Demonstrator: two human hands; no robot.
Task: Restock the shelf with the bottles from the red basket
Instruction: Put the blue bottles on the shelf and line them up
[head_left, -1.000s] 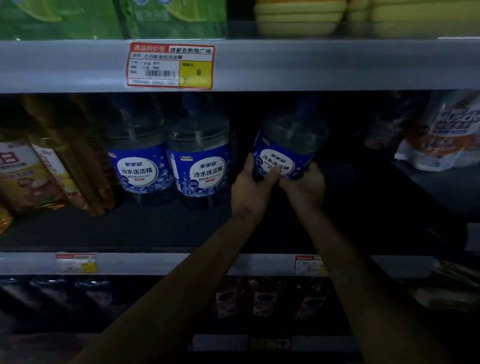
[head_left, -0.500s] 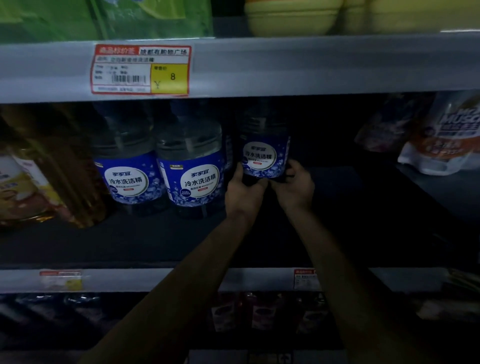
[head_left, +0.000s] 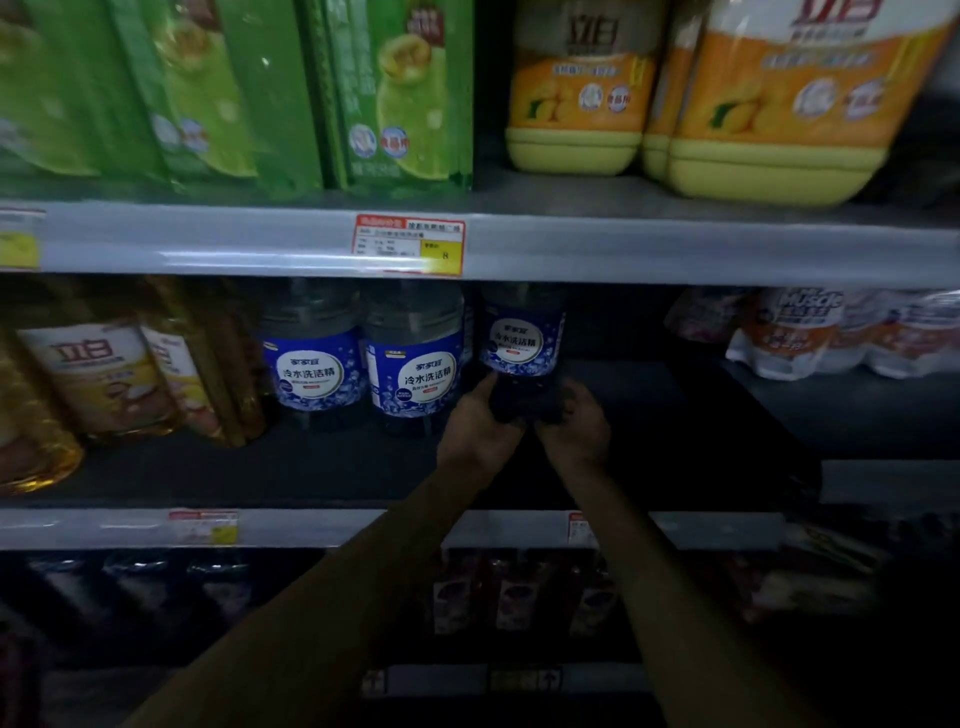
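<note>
The clear plastic bottle with the blue-and-white label (head_left: 522, 340) is upright at the back of the dark middle shelf (head_left: 322, 470), just right of two matching blue-labelled bottles (head_left: 413, 369) and set deeper than they are. The left hand (head_left: 480, 418) and the right hand (head_left: 574, 423) each curl round its dark lower part from opposite sides, gripping it low.

A low grip on a tall bottle leaves the top free to swing, so a hasty release, or a push that is not square, could tip it backwards or sideways. The left hand sits in the narrow gap beside the nearer neighbour; drawing that hand out carelessly could nudge that bottle or drag it out of line. The top of the held bottle is close under the grey upper shelf rail (head_left: 675, 254), so lifting it to reposition it may knock it there.

The cap and neck are hidden behind that rail. The base is lost in shadow and behind the fingers, so I cannot tell whether it rests on the shelf or hangs just above. The red basket is out of view, so the remaining stock is unknown. The bottom shelf is too dark to read.
</note>
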